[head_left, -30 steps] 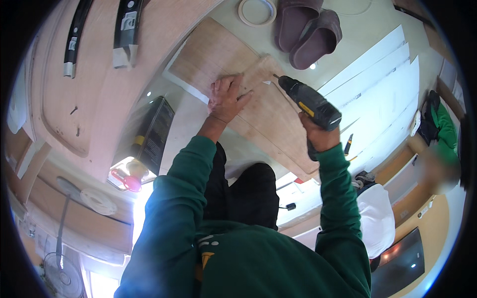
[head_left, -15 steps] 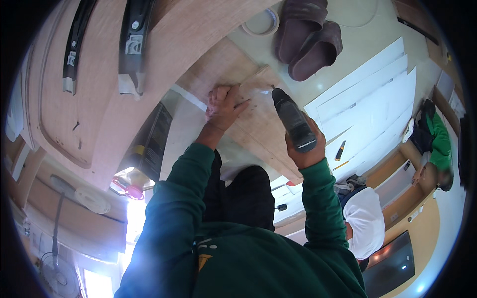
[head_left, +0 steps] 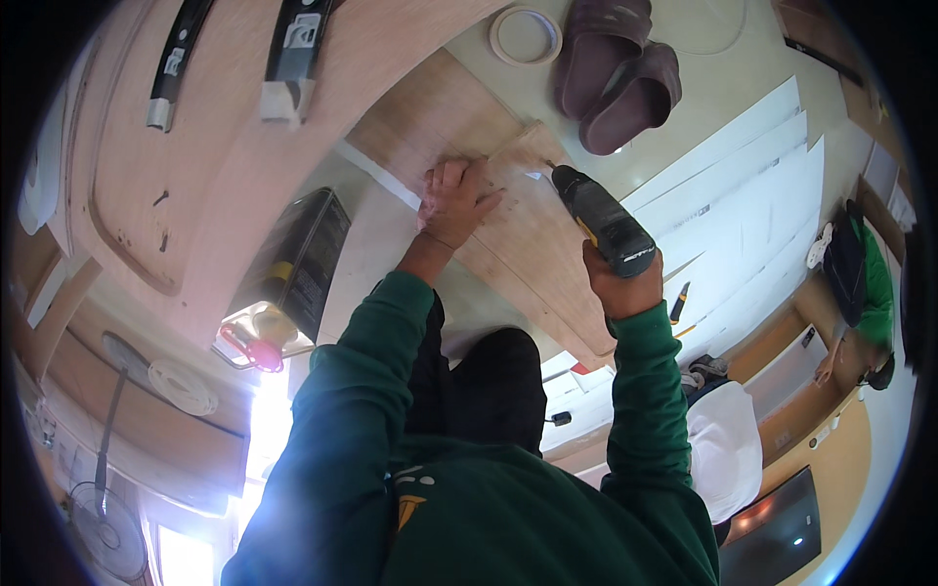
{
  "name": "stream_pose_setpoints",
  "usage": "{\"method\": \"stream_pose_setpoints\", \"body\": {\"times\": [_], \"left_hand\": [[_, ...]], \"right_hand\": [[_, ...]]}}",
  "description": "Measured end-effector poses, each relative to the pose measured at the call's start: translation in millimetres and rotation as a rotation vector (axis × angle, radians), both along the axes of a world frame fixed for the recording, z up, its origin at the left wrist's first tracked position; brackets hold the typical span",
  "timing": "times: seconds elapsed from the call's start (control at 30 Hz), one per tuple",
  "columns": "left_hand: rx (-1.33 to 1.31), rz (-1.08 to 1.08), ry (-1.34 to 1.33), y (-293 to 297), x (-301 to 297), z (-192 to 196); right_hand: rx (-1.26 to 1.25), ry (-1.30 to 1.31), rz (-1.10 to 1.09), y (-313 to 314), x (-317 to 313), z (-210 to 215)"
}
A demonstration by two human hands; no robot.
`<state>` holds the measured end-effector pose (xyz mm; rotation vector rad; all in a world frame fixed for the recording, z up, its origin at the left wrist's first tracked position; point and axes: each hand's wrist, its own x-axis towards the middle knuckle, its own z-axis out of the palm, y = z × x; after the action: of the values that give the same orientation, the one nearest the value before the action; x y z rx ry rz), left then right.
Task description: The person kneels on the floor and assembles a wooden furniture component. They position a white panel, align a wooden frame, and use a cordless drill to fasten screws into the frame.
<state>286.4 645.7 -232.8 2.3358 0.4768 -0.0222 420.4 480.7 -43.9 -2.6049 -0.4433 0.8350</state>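
My right hand (head_left: 626, 281) is closed around a black cordless drill (head_left: 603, 221) with a little yellow on its body. The drill's tip points at the far right edge of a light wooden board (head_left: 523, 249); I cannot tell whether it touches. On the board's left part rests my left hand (head_left: 455, 203), thumb spread out and fingers bent, holding no tool. Beyond that hand, another wooden panel (head_left: 435, 103) meets the board. A small white mark shows near the drill tip.
Brown slippers (head_left: 630, 98) and a tape roll (head_left: 525, 36) lie beyond the board. White panels (head_left: 743, 186) and a utility knife (head_left: 679, 303) are at right. A metal can (head_left: 298, 259) stands left, below a large wooden panel (head_left: 225, 127). Two other people work at right.
The drill's rear end and my right hand have swung to the right, so the drill is more slanted. My left hand stays on the board. The whole view has shifted slightly.
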Motion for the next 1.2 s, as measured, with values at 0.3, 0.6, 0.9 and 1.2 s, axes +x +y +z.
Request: {"method": "stream_pose_setpoints", "body": {"times": [0.3,0.6,0.9,1.2], "left_hand": [[-0.098,0.011,-0.152,-40,65,16],[-0.031,-0.050,-0.145,-45,77,4],[0.094,-0.126,-0.216,-48,75,9],[-0.292,0.135,-0.175,-27,68,-3]], "right_hand": [[0.035,-0.044,-0.100,2,-8,-2],[0.124,-0.049,-0.267,-9,-19,-15],[0.414,-0.023,-0.632,-63,-108,8],[0.330,-0.094,-0.969,-222,-195,-21]]}}
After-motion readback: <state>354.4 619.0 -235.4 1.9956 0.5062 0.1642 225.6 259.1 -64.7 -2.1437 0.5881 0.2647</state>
